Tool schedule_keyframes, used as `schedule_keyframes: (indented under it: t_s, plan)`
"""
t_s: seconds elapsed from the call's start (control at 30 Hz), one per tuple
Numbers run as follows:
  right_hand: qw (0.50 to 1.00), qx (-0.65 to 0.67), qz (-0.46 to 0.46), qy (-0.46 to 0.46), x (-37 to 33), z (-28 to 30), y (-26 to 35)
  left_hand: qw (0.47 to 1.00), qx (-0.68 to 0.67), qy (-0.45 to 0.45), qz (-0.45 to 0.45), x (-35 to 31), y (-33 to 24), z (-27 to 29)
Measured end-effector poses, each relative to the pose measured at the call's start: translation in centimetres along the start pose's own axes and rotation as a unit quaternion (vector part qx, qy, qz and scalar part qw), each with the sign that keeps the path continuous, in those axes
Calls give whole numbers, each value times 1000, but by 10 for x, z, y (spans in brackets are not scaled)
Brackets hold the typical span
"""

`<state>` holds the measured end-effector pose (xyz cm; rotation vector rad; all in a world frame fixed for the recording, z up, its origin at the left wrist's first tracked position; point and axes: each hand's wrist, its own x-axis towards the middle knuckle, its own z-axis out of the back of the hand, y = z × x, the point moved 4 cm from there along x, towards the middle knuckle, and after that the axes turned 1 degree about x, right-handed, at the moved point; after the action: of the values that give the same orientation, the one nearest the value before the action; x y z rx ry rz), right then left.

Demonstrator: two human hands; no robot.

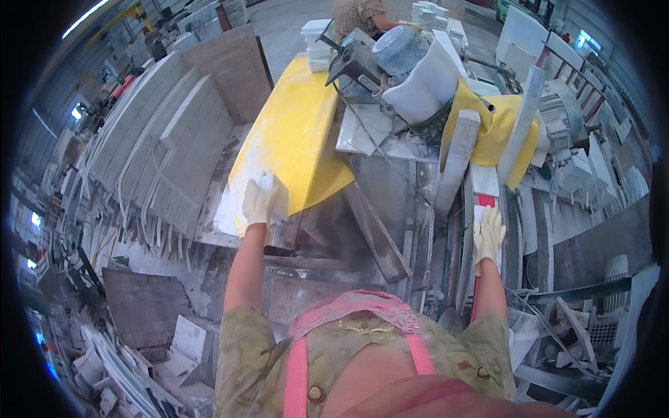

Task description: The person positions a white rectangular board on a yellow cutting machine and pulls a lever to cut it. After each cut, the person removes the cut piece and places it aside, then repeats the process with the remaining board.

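Note:
My left hand (258, 203), in a cream glove with whitened fingers, is on a small white stone tile (281, 203) at the near end of a dusty yellow sheet (282, 129). The fingers appear closed over it, and its far side is hidden under them. To the right, my right hand (489, 235), gloved alike, lies palm down with fingers stretched forward. It rests on a narrow track with a red strip (486, 200). Just ahead of its fingertips a white stone strip (484, 178) runs under a yellow flap (496, 129) on a machine.
A dusty motor (400, 50) and white guard (424, 82) stand ahead. Upright slabs (164, 132) lean at the left. Two upright boards (458, 160) flank the track. Broken stone offcuts (189, 341) lie around. Another person (357, 17) works beyond the machine.

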<state>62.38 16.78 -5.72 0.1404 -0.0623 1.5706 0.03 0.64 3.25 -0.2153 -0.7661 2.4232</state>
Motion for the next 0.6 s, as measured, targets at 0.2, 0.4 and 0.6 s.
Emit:
schedule_keyframes:
  t_s: [0.2, 0.4, 0.6]
  plan:
    - [1000, 3, 13, -1, -65, -11, -25, 1000, 11, -15, -18, -5, -5, 2]
    - [987, 94, 133, 1, -101, 3, -50, 991, 91, -31, -90, 21, 15, -15]
    - [966, 120, 190, 129, -167, 72, -65, 985, 60, 69, -144, 52, 22, -20]
